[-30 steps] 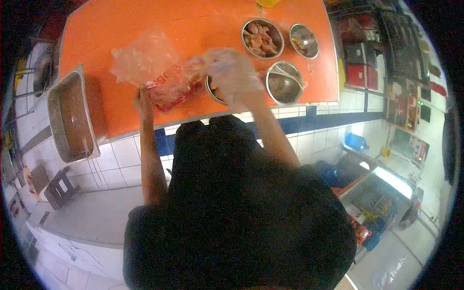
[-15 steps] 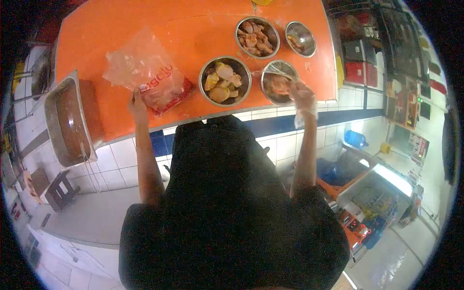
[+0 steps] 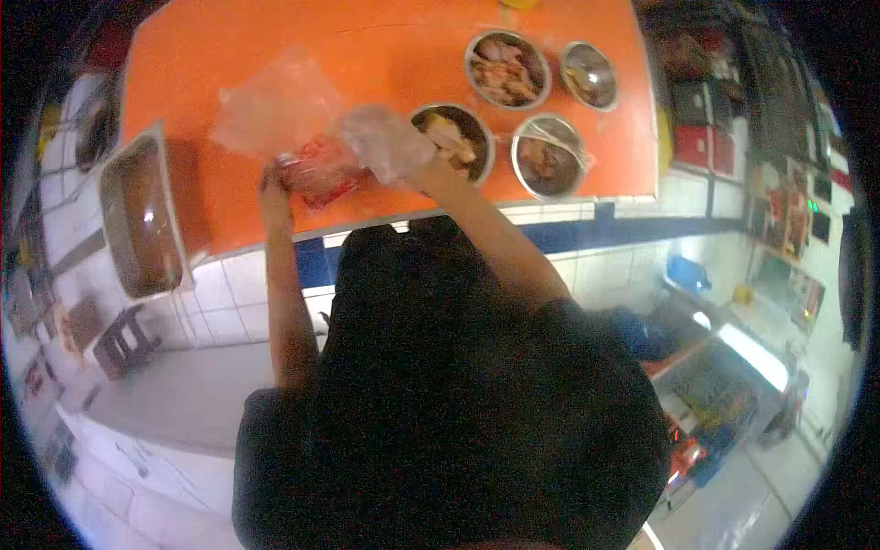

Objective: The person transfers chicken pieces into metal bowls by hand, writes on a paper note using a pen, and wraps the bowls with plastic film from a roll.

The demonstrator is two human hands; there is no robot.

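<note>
Holding in the left hand (image 3: 276, 191), beside a plastic-covered right hand (image 3: 383, 142) with fingers too blurred to read, the edge of a plastic bag (image 3: 291, 131) — likely limp, slippery, best held there — laid on an orange table (image 3: 367, 55).

The tabletop (image 3: 394, 46) is solid orange. The plastic bag (image 3: 275, 108) is clear to whitish, with red at its lower end. The glove (image 3: 380, 142) is translucent white. The bowls (image 3: 572, 165) are silver; the meat pieces (image 3: 504, 75) are pale pink-brown. White wall tiles (image 3: 225, 298) form a grid with a blue band (image 3: 573, 236). The clothing (image 3: 440, 394) is black.
</note>
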